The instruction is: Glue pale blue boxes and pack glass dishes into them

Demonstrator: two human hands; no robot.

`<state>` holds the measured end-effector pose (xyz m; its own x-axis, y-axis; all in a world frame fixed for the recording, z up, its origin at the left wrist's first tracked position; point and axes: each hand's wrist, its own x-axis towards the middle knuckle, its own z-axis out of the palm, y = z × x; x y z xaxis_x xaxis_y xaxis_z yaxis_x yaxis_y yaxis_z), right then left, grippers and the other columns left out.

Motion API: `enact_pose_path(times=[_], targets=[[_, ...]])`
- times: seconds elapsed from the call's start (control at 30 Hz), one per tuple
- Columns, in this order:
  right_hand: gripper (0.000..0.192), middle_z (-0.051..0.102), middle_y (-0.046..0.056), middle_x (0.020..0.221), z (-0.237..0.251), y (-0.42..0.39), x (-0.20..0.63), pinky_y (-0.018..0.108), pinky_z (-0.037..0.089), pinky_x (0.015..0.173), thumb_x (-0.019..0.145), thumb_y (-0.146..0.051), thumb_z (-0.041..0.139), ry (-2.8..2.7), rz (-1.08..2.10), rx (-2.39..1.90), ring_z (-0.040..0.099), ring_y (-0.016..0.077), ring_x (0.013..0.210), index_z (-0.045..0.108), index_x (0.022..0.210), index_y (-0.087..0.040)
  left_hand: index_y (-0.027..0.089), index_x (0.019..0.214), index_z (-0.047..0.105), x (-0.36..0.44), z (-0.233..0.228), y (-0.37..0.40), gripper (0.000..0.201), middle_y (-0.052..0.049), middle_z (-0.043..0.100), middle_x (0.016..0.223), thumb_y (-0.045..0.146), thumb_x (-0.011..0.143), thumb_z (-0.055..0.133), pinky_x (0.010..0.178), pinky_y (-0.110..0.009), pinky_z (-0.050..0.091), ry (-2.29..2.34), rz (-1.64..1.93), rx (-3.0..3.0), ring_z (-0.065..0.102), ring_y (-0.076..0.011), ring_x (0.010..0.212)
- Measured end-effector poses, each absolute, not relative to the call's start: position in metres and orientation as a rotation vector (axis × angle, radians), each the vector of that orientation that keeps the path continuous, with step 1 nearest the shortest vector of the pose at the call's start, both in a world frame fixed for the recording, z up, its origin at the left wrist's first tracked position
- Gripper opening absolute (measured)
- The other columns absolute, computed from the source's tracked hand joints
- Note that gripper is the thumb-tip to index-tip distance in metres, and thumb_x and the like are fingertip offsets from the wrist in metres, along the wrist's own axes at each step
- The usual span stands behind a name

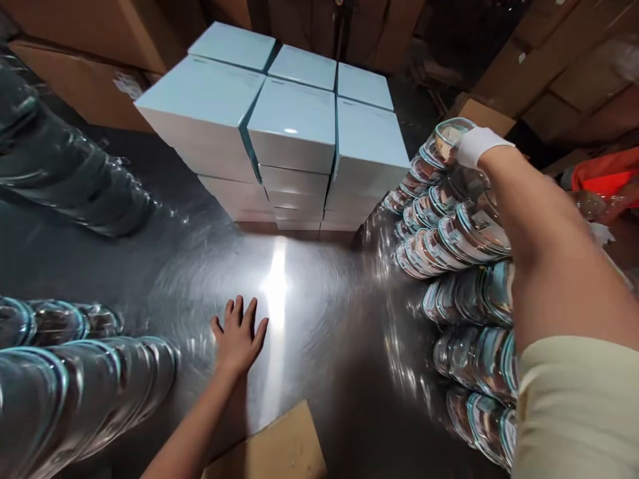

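Nearest: brown cardboard piece (284, 447) at the bottom of view. Just past it, left hand (237, 340), fingers spread over the metal table (329, 319); can't confirm contact. Stacked glass containers (112, 372) stand to its left. Right arm reaches over the nearer right-hand stacks (474, 349), which stand between body and target. Right hand (474, 146), white covering on it, is at the glass jar (446, 135) topping the far stack; jar just left of it, fingers hidden, can't tell grip. White boxes (294, 123) stacked beyond, brown cartons (84, 83) behind.
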<state>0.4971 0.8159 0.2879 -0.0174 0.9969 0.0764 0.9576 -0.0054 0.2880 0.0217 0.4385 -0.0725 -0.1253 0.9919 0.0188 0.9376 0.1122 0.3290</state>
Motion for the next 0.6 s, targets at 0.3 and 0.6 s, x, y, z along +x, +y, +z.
enact_pose_path(times=[0.3, 0.6], targets=[[0.067, 0.065, 0.040, 0.113, 0.291, 0.743, 0.491, 0.047, 0.047, 0.090, 0.094, -0.023, 0.033, 1.933, 0.335, 1.856, 0.060, 0.0383, 0.132, 0.018, 0.031, -0.011, 0.011, 0.155, 0.052, 0.025, -0.065, 0.438, 0.065, -0.026, 0.037, 0.170, 0.048, 0.106, 0.034, 0.127, -0.071, 0.015, 2.179, 0.393, 1.907, 0.027, -0.0406, 0.162], [0.051, 0.073, 0.032, 0.108, 0.291, 0.693, 0.473, 0.039, 0.048, 0.096, 0.095, -0.017, 0.049, 2.032, 0.256, 1.938, 0.065, 0.0317, 0.130, 0.053, 0.049, 0.004, 0.022, 0.160, 0.045, 0.025, -0.063, 0.437, 0.064, -0.016, 0.035, 0.174, 0.053, 0.106, 0.033, 0.128, -0.069, 0.014, 2.179, 0.400, 1.862, 0.025, -0.0369, 0.164]])
